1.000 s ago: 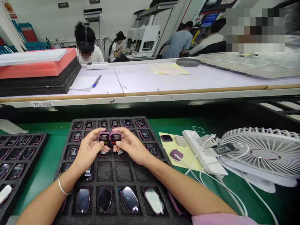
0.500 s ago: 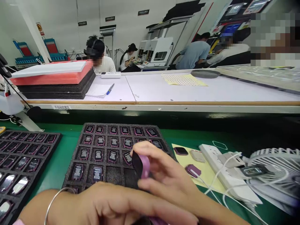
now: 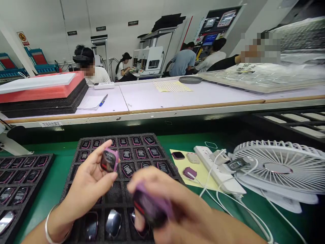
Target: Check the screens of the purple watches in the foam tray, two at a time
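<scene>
Pinched between thumb and fingers of my left hand (image 3: pixel 85 184) is a purple-framed smartwatch case (image 3: pixel 108 160), its dark screen lit with small text. My right hand (image 3: pixel 182 200), smeared by motion, grips a second purple smartwatch case (image 3: pixel 149 207) whose dark face shows a red patch. Both hands are over a black foam tray (image 3: pixel 115 194) with rows of compartments. Many of them hold purple watch cases with text on their screens, such as one watch case (image 3: pixel 127 169) in the middle. Nearer me, a watch case (image 3: pixel 113 223) has a blank, shiny screen.
Another foam tray (image 3: pixel 42 183) of watches lies left. To the right are a yellow sheet (image 3: pixel 203 179) with watch parts, a white power strip (image 3: pixel 215 171) with cables, and a white fan (image 3: pixel 276 169). A raised shelf (image 3: pixel 142 98) runs across behind; several people sit beyond it.
My left hand has risen from the front to above the tray's left half, showing its watch case. My right hand has come down nearer me, still holding its watch. The view has swung right.
</scene>
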Demonstrator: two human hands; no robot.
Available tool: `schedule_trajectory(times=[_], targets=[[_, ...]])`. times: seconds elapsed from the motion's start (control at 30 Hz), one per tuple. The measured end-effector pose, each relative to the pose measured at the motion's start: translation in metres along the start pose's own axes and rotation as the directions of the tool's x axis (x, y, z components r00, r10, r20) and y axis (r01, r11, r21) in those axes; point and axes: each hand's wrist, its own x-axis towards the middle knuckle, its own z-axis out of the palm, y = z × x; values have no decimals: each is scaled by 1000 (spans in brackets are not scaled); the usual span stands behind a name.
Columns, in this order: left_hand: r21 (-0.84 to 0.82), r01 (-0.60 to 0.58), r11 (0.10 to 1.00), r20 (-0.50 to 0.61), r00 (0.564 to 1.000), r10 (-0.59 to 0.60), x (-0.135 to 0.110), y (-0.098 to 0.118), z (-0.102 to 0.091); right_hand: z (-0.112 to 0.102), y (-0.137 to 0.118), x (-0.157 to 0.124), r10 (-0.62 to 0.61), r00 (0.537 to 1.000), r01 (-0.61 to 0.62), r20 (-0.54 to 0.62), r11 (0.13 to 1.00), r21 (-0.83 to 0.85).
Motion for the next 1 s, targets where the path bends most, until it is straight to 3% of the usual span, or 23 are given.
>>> schedule_trajectory(times=[0.07,0.13,0.3,0.47,1.0], targets=[[23,31,999,-57,998,-29,14,-16,-1,-5,16,18,9,992,22,-129,971,236],[36,70,997,-95,993,-67,26,-30,-2,-13,36,36,123,970,-23,-210,906,422],[58,108,992,-168,981,-97,41,-52,-7,-36,75,62,371,888,-125,-273,765,632],[21,138,990,-155,979,-133,41,-58,-8,-39,88,63,413,873,-152,-259,735,661],[-43,166,985,-88,982,-169,43,-63,-13,-40,97,58,365,885,-184,-287,843,506]])
